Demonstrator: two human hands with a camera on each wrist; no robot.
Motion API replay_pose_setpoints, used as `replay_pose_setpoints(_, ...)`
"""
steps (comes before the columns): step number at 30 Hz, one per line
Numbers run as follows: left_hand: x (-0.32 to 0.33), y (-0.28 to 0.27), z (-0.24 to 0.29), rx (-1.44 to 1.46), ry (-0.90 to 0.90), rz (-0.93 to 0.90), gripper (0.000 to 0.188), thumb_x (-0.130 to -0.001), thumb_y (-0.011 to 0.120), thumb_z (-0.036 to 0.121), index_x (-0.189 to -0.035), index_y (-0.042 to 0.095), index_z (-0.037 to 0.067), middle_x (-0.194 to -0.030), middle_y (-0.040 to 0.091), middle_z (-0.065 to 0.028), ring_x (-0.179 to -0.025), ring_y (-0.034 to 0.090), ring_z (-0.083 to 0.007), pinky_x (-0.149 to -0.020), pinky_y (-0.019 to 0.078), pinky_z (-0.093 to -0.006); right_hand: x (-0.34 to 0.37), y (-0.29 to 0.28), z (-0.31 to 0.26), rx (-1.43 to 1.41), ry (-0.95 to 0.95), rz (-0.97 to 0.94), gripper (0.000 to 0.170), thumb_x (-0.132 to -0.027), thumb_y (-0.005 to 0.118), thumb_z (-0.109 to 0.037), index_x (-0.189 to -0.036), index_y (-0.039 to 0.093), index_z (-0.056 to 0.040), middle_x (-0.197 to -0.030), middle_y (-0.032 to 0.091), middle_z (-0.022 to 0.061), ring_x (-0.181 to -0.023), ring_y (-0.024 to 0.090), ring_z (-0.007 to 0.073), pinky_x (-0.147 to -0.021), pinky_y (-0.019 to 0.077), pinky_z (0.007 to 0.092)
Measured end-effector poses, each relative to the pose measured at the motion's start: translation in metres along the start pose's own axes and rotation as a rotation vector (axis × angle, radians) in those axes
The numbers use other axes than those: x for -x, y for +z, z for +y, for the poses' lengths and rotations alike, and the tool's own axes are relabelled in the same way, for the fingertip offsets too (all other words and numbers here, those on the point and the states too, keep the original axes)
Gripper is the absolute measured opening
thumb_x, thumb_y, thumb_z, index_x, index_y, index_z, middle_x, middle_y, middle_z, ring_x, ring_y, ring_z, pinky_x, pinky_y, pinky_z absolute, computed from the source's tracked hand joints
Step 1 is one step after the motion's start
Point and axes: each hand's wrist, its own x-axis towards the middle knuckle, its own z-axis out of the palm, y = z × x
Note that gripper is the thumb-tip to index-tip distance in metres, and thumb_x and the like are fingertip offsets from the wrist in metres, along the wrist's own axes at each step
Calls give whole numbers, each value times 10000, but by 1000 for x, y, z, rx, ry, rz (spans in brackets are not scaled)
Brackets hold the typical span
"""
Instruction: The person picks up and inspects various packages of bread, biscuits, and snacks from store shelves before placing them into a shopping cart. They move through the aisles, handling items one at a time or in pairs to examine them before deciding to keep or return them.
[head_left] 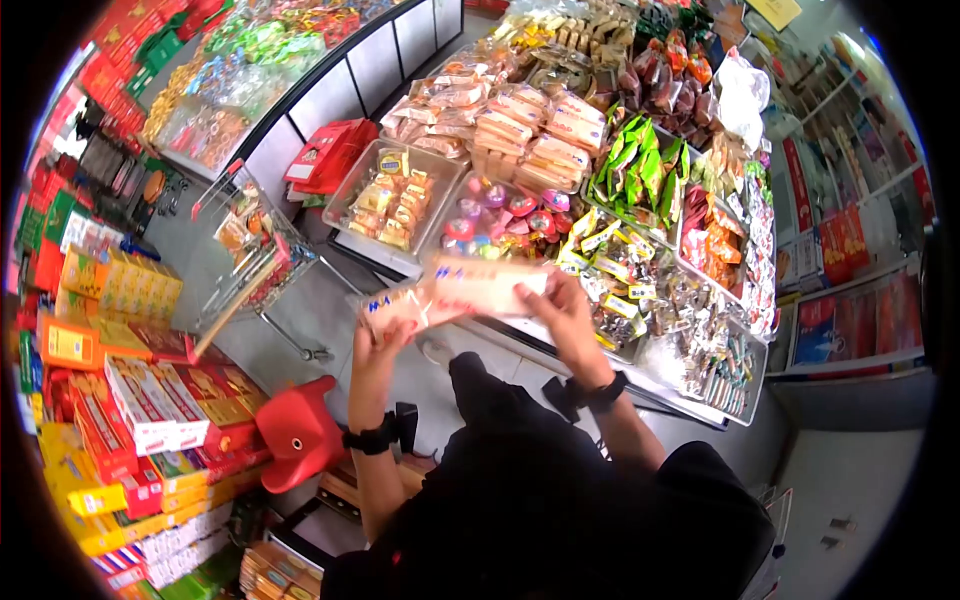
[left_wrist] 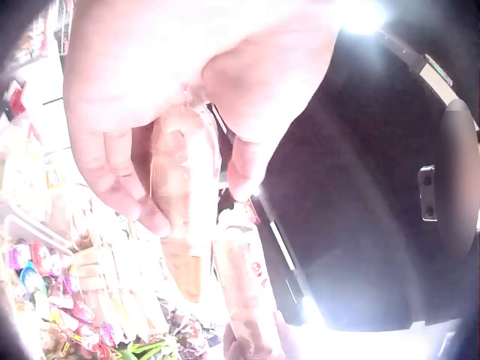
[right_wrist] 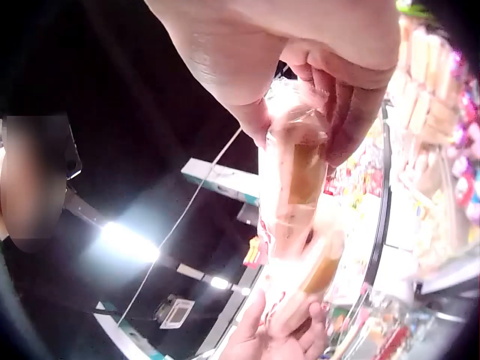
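In the head view, the left package [head_left: 403, 308] and the right package [head_left: 482, 285] are positioned in front of the person, near the display counter [head_left: 655, 393]. The long axis of the left package rises slightly toward the right; that of the right package runs nearly crosswise. Their inner ends overlap in this view; contact cannot be determined. This view alone shows the blue print and the clear tray [head_left: 437, 205] beyond. The left hand [head_left: 383, 340] and the right hand [head_left: 567, 315] each grip an outer end. In the left wrist view, the left package points downward from the left hand; the thumb and curled fingers are parted by its thickness. In the right wrist view, the right package hangs near-vertical, with brown contents [right_wrist: 304, 172] visible through the wrapper; the right thumb and bent fingers clasp opposite sides.
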Motion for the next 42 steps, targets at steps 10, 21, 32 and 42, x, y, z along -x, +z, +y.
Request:
replay_pose_setpoints(10, -256, 15, 30, -11, -229, -196, 338, -898, 630, 203, -1173, 514, 44, -1120, 618, -75, -1013, 615, -157, -828, 482, -276, -199, -65, 23, -165, -48, 510, 259, -872, 686, -215, -946, 507, -43, -749, 523, -18, -634, 500, 49, -532, 390, 187)
replay_pose_setpoints(21, -504, 142, -39, -588, -289, -613, 528, -810, 723, 371, -1106, 540, -27, -1052, 640, -126, -933, 645, -202, -785, 502, -304, -402, -112, 17, 478, -137, 493, 553, -871, 689, -217, -1234, 365, 46, -990, 654, 185, -823, 639, 157, -614, 492, 225)
replay_pose_setpoints(32, -463, 115, -34, -952, 648, -310, 564, -851, 653, 360, -1259, 480, 12, -1202, 530, -178, -1097, 544, -303, -897, 460, -404, -427, -112, 61, 1088, -333, 572, 601, -772, 750, -292, -1240, 532, 15, -1119, 615, 219, -1001, 616, 317, -827, 499, 379)
replay_pose_setpoints(42, -280, -178, 34, -618, -86, -359, 256, -899, 590, 111, -1131, 572, 6, -1027, 644, -91, -870, 634, -181, -779, 497, -278, -281, 62, 51, 619, -30, 325, 188, -866, 592, -6, -1053, 603, 1, -1071, 642, 98, -907, 617, 140, -713, 501, 270)
